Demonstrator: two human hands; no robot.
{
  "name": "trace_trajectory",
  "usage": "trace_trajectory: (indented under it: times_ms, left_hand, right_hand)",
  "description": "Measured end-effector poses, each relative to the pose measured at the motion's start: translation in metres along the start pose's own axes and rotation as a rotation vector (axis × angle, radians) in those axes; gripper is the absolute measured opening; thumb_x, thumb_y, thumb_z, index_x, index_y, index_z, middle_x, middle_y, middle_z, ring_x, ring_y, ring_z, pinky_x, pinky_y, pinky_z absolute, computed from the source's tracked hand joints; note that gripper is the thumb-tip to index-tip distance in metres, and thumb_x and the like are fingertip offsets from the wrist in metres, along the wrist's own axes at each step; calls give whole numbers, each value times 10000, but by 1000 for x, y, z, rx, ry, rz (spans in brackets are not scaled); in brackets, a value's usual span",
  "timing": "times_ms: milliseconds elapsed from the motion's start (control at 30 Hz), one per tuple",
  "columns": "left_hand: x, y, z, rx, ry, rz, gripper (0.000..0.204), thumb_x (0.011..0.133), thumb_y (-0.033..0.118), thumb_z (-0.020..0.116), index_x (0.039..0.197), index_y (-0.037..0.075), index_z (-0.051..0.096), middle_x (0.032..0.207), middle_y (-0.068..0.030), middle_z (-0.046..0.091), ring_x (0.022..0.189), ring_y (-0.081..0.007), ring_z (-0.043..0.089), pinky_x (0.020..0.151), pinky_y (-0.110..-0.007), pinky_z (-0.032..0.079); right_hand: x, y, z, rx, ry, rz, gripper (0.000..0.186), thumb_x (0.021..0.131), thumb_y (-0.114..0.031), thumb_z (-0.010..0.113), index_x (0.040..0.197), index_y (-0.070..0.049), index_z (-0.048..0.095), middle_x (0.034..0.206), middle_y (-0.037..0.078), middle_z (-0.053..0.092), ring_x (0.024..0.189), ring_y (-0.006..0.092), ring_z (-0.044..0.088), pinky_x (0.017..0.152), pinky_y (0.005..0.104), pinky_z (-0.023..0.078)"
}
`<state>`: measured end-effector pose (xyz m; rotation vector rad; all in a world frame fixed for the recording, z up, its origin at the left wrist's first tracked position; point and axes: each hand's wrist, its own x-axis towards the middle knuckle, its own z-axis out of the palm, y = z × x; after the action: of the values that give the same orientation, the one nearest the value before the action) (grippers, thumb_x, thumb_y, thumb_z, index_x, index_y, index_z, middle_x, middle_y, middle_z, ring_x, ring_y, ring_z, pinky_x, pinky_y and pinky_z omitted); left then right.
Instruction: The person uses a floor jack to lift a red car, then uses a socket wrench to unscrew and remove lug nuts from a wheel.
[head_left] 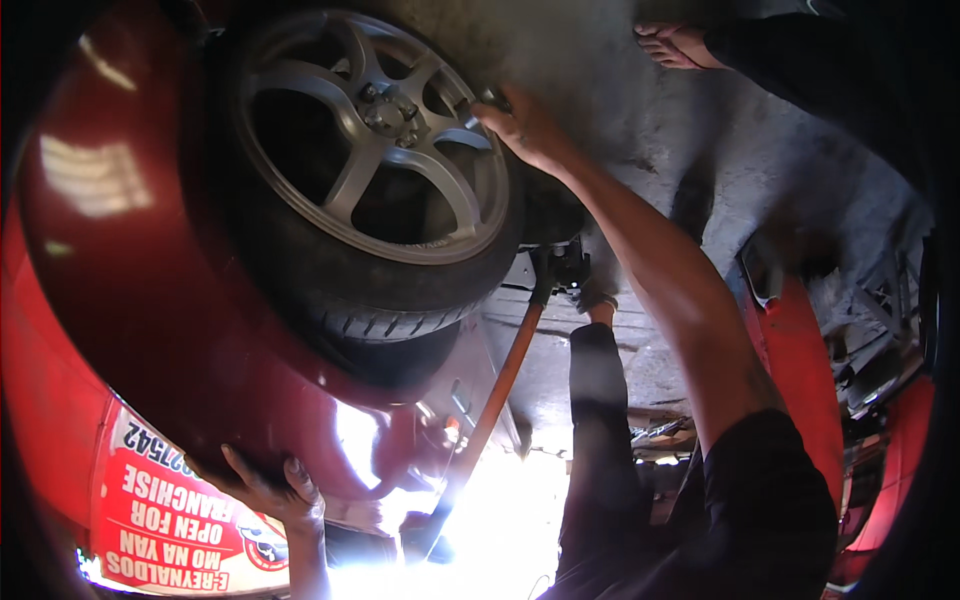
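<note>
A silver five-spoke wheel (357,175) with a black tyre (360,295) is mounted within a dark red car fender (150,300). My right hand (510,125), arm stretched up, is closed around a small metal tool at the rim's right edge; the tool is mostly hidden by the fingers. At the lower left, my left hand (275,490) rests against the fender's lower part with its fingers apart.
A jack (560,270) with a long orange handle (507,380) stands beside the tyre. My foot (598,310) is near it. Another person's foot (668,45) and dark trouser leg appear top right. A printed banner (180,510), red panels (800,370) and clutter surround the area.
</note>
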<state>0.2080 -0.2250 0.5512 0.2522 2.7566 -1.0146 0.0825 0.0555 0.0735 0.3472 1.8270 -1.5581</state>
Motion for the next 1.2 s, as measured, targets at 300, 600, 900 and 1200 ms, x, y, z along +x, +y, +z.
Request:
trace_trajectory:
  times_ms: [300, 600, 900, 1200]
  left_hand:
    - [4, 2, 8, -210, 81, 19, 723, 1018, 633, 394, 1564, 161, 388, 1631, -306, 171, 1493, -506, 248, 1139, -656, 353]
    - [3, 7, 2, -245, 155, 2, 697, 1011, 647, 425, 1550, 207, 443, 1620, -310, 216, 1487, -548, 203, 1150, -683, 244]
    - [-4, 10, -15, -198, 94, -72, 663, 997, 616, 460, 1551, 250, 439, 1622, -296, 233, 1460, -575, 235, 1140, -693, 263]
    - [-12, 5, -4, -130, 126, -64, 687, 1008, 614, 426, 1607, 297, 311, 1665, -233, 167, 1492, -528, 199, 1162, -673, 248]
  right_hand:
    - [-131, 16, -25, 105, -43, 67, 535, 921, -473, 661, 1146, 12, 649, 896, 128, 666, 840, 233, 639, 757, 380, 489]
    - [-286, -18, -53, 377, -3, 184, 418, 925, -372, 653, 1089, 11, 624, 819, 18, 573, 716, 103, 525, 648, 286, 426]
    - [-424, -61, -73, 486, 197, 72, 254, 953, -281, 597, 981, -29, 613, 726, -29, 512, 643, 67, 452, 580, 263, 362]
    - [-622, -83, -82, 638, 462, -247, 418, 944, -335, 571, 1171, 2, 667, 891, -2, 641, 757, 79, 534, 700, 256, 434]
